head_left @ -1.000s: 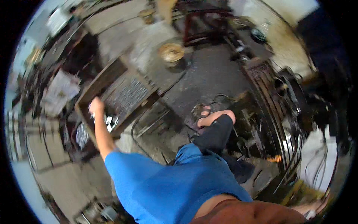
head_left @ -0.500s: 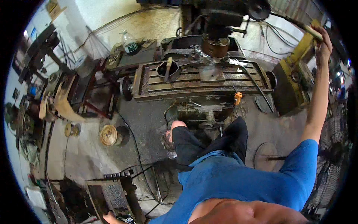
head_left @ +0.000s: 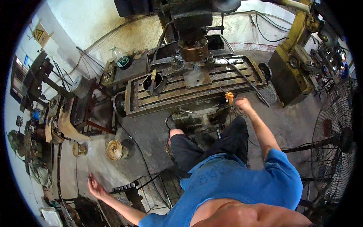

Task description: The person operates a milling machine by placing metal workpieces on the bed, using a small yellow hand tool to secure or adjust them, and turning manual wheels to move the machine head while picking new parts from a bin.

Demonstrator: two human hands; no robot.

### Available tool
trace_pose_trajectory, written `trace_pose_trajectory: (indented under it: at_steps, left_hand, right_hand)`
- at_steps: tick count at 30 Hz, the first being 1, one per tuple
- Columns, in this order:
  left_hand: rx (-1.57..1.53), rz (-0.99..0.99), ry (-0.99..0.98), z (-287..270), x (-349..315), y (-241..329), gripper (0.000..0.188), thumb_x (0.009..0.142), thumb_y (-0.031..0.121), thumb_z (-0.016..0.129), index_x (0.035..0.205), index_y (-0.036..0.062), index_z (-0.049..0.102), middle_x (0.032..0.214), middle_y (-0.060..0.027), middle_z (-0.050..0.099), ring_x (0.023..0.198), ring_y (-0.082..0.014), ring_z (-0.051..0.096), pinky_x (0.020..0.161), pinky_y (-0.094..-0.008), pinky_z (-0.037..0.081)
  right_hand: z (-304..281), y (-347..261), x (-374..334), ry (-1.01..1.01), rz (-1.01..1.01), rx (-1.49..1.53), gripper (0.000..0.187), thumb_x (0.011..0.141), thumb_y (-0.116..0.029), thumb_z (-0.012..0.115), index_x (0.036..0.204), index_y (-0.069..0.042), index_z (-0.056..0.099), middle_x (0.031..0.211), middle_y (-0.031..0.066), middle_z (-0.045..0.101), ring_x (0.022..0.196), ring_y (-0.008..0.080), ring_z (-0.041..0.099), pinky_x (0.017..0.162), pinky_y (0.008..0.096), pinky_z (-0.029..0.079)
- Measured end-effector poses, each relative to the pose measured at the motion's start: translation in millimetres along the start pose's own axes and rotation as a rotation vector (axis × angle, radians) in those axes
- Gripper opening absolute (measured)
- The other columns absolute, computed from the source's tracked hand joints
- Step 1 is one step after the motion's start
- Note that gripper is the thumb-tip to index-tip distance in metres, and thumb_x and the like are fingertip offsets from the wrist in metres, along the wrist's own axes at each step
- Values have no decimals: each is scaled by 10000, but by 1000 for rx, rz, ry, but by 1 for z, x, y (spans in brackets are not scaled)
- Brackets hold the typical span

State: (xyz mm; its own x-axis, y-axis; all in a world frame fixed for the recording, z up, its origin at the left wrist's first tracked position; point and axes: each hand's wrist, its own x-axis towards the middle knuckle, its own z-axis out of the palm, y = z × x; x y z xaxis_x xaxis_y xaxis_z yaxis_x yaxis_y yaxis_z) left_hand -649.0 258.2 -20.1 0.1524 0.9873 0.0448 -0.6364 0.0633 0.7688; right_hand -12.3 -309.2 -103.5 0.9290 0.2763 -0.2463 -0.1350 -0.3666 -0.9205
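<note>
My right hand (head_left: 244,104) is at the front edge of the milling machine's slotted table (head_left: 170,99), just right of an orange-handled tool (head_left: 229,97). Its fingers are curled, and whatever they may hold is hidden. Out to the lower left, my left hand (head_left: 96,188) hovers above a dark box (head_left: 123,198), fingers loosely apart with dark marks at the tips. On the table lie a flat metal plate (head_left: 197,78) under the round cutter head (head_left: 193,49), a dark pot (head_left: 158,86) with a brush (head_left: 153,77) in it, and a long bar (head_left: 247,81).
A large fan (head_left: 334,140) stands close on my right. A yellow machine (head_left: 289,64) is at the back right. Two round cans (head_left: 114,150) sit on the floor at left, beside a trailing cable (head_left: 138,149). A plastic bottle (head_left: 121,59) stands at the back left.
My right hand has come down from the raised lever at the upper right to the table's front edge. My left hand has lifted out of the box at the lower left.
</note>
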Motion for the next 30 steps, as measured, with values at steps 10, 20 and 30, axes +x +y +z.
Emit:
trace_pose_trajectory:
  at_steps: [10, 20, 30]
  left_hand:
    - [303, -113, -236, 138, -3, -123, 307, 766, 26, 638, 1012, 42, 454, 952, -77, 542, 876, -203, 545, 743, -326, 460]
    - [11, -507, -134, 142, -20, -213, 195, 765, 214, 662, 911, 129, 565, 818, 12, 600, 679, -122, 552, 588, -273, 443]
    - [201, -487, -124, 180, -47, -208, 173, 749, 182, 667, 892, 134, 581, 770, 41, 578, 638, -74, 504, 568, -246, 411]
  right_hand:
    - [38, 15, -3, 167, -283, 354, 162, 657, -130, 591, 769, -14, 572, 558, 11, 496, 417, 122, 474, 396, 262, 419]
    - [26, -159, -62, 12, -423, -1096, 346, 577, -258, 565, 810, -5, 600, 745, 198, 611, 719, 353, 597, 665, 401, 480]
    - [79, -188, 25, 102, -311, -1169, 325, 653, -284, 507, 778, -19, 649, 825, 191, 635, 803, 327, 623, 717, 386, 499]
